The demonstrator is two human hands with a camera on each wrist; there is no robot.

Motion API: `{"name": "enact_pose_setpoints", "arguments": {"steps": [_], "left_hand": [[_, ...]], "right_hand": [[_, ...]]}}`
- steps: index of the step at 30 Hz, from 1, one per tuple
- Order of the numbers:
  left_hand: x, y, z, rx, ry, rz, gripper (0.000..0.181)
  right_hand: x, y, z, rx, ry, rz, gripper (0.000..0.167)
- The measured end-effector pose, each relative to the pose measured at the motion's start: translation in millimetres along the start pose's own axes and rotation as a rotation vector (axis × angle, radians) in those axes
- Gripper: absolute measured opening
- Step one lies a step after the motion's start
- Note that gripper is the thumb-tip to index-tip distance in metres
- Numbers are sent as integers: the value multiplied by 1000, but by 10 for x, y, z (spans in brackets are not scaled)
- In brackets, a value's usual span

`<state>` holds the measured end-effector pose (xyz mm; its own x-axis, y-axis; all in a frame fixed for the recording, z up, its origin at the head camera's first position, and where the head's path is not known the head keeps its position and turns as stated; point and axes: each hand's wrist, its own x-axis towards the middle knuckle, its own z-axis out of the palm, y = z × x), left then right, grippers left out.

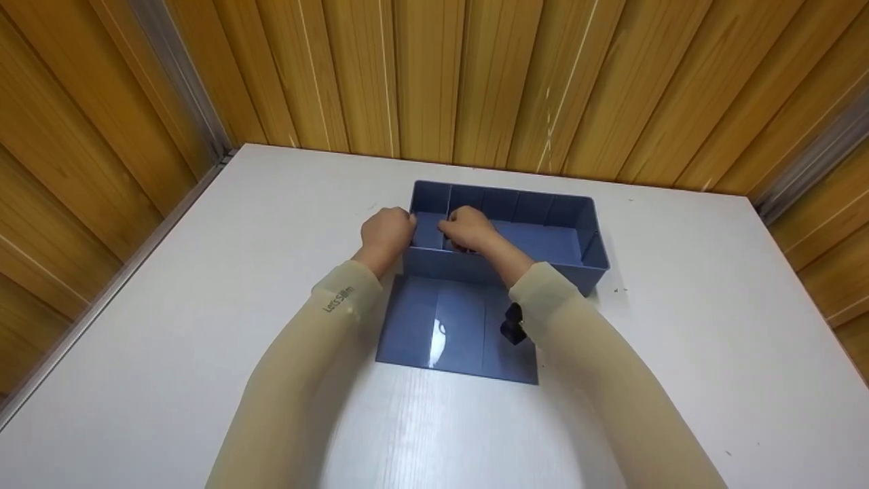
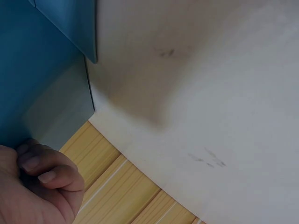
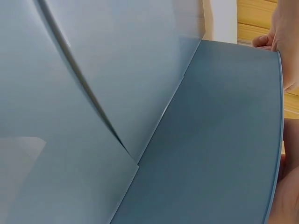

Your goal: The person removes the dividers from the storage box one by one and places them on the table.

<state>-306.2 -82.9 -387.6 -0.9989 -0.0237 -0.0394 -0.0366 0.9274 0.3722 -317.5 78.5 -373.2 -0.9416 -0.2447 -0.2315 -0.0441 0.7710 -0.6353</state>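
Note:
A blue open box (image 1: 536, 261) stands on the white table, and a thin upright divider (image 1: 449, 197) crosses it near its left end. At the box's left end wall, my left hand (image 1: 387, 232) grips the rim with its thumb over the top edge. Curled fingers of that hand (image 2: 49, 179) show beside the box in the left wrist view. Inside the box, my right hand (image 1: 468, 227) pinches the divider, its fingertips partly hidden. The right wrist view has the box's front wall (image 3: 215, 126) covering most of this hand (image 3: 287, 191).
Flat blue panels (image 1: 455, 326) with visible seams lie directly before the box, under my forearms. The white table (image 1: 170, 305) reaches a wood-patterned wall (image 1: 428, 81) at the back. A black device (image 1: 514, 324) sits at my right sleeve.

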Motion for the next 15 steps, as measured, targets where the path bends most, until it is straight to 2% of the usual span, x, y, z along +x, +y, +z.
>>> {"name": "enact_pose_setpoints", "arguments": {"steps": [7, 15], "left_hand": [[12, 6, 17, 8, -2, 7, 41], [15, 3, 12, -10, -7, 2, 41]], "right_hand": [[-15, 4, 10, -49, 34, -40, 38], [-37, -38, -7, -8, 53, -41, 37]]}}
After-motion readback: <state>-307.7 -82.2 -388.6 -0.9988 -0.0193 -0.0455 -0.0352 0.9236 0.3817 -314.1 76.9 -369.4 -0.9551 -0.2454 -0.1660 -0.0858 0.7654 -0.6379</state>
